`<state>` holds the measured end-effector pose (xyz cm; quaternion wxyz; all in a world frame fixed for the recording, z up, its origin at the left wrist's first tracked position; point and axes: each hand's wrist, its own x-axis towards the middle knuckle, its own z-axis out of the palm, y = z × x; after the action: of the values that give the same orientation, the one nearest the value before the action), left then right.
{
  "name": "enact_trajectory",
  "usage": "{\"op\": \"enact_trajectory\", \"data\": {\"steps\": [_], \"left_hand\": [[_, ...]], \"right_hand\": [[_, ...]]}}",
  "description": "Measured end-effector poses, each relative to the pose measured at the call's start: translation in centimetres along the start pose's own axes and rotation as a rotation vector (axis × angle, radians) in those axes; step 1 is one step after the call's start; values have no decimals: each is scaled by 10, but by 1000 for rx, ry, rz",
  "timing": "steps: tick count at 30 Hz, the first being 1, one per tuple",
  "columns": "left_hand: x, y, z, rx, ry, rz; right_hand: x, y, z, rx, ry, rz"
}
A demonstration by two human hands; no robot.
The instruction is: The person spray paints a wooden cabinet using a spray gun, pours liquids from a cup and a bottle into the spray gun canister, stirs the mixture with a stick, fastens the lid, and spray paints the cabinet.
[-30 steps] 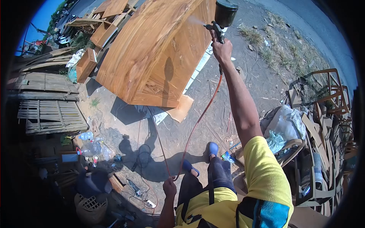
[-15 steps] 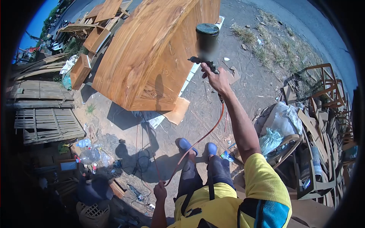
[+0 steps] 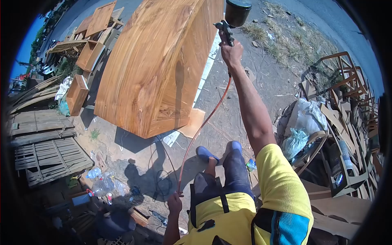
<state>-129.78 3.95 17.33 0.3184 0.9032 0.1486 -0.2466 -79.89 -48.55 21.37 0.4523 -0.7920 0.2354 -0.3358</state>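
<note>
Spray gun [image 3: 226,32] has just swung outward to about half past 12, farther along the side of the big wooden furniture piece [image 3: 147,61], which fills 11 o'clock. That carries the nozzle beside a more distant stretch of the side face, near but not touching it. The right hand [image 3: 232,54] is closed around the handle, below the dark cup [image 3: 238,14]; whether the trigger is pulled is hard to tell at this angle. Near half past 6, the left hand [image 3: 174,203] is closed on the red hose [image 3: 212,113], which loops up to the gun. White sheets [image 3: 207,73] lie along the furniture's base, and plastic bags [image 3: 297,143] sit around 3 o'clock.
</note>
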Motion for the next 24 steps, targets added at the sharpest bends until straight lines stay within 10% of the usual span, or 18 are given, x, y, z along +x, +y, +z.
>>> {"op": "enact_trajectory", "data": {"steps": [24], "left_hand": [[66,34,129,75,-136,-135]], "right_hand": [[-81,335,177,-287,-212,449]]}}
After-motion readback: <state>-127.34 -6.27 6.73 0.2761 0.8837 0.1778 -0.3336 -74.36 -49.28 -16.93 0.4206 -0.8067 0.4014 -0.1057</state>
